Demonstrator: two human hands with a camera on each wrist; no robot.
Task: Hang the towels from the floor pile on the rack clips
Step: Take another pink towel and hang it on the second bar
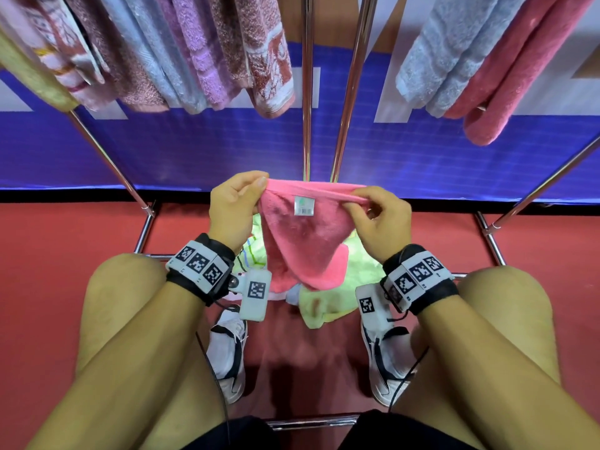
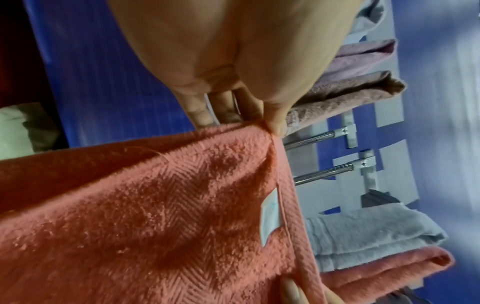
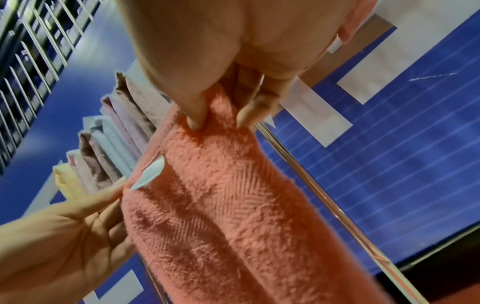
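Left hand (image 1: pixel 234 206) and right hand (image 1: pixel 378 219) each pinch the pink towel's (image 1: pixel 302 241) hem, stretched above the floor pile (image 1: pixel 328 306). Best keep that edge taut, find corners before clipping.

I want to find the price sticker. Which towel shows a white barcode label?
The bright pink towel pinched between both hands, below the rack; its label sits near the top hem. No hanging towel shows one.
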